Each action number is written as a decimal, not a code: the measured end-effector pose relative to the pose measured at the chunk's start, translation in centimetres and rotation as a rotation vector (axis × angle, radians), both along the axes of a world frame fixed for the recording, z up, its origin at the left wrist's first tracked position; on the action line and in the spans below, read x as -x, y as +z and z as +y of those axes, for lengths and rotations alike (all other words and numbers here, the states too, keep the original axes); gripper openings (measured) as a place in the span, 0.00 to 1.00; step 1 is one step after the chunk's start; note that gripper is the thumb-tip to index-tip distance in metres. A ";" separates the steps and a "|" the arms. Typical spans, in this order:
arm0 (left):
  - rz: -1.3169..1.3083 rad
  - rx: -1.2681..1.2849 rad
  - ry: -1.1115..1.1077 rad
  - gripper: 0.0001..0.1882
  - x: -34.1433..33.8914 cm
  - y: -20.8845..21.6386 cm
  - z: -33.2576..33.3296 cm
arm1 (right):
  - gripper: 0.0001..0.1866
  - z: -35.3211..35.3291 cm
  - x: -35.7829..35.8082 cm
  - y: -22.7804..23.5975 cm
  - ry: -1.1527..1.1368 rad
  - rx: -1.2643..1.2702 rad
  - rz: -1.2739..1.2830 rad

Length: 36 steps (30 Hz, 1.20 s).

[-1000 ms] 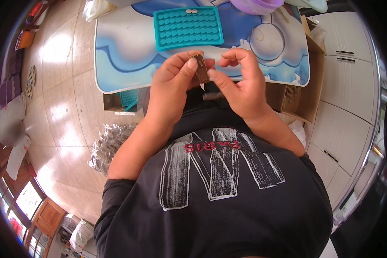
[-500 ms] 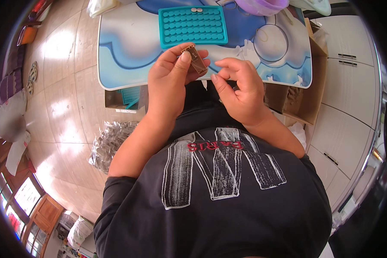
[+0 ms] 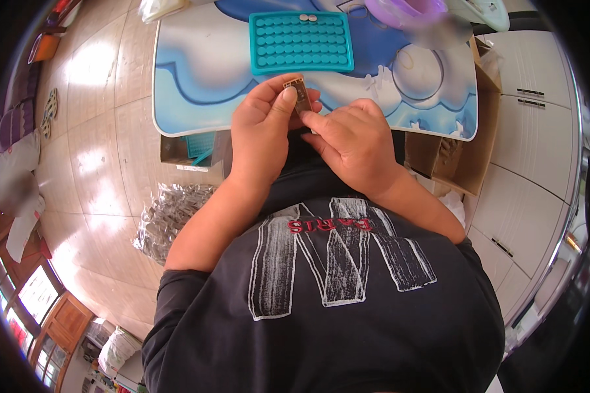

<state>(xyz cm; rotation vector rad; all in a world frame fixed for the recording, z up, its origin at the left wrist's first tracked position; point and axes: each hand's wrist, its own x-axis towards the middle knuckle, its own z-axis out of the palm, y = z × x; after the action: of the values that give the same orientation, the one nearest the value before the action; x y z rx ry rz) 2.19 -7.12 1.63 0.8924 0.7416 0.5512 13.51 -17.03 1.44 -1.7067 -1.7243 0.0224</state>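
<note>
A small flat brown rectangular piece with gold-coloured edges [image 3: 300, 97], perhaps a little box or packet, is held up just past the table's near edge. My left hand [image 3: 261, 128] is closed on it, thumb on top and fingers beneath. My right hand [image 3: 360, 143] has its fingers closed at the piece's lower end, which they partly cover. Beyond the hands lies a teal tray [image 3: 301, 69] with rows of round shapes. Two small white discs [image 3: 308, 18] sit side by side at its far edge.
The table [image 3: 196, 85] has a blue and white pattern. A purple bowl [image 3: 400, 13] stands at its far right. Under the table are an open cardboard box [image 3: 469, 150] and, at left, a bin with teal trays [image 3: 200, 145]. Crinkled silvery packets [image 3: 170, 216] are heaped on the floor.
My right hand has moved left and closed at the lower end of the brown piece; before, it was apart from it with fingers curled. The piece has turned more upright in my left hand.
</note>
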 end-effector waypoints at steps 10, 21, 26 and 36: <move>-0.066 0.035 -0.016 0.13 0.3 -1.2 0.4 | 0.08 1.3 -0.8 -0.3 -0.031 -0.060 0.071; -0.033 0.037 -0.009 0.14 0.3 -1.4 1.2 | 0.14 2.5 -0.2 0.1 -0.071 -0.045 0.325; -0.023 0.054 -0.003 0.14 0.2 -1.4 1.5 | 0.14 2.7 -0.9 -0.7 0.015 -0.053 0.160; 0.005 0.057 -0.024 0.15 0.2 -1.2 2.0 | 0.09 3.7 -2.4 0.0 0.031 -0.018 0.186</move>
<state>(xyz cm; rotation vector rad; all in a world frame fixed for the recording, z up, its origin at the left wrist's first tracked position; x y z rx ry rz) 2.03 -5.08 0.44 0.8487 0.7473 0.5043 15.86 -13.32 1.49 -1.6116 -1.6076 0.1742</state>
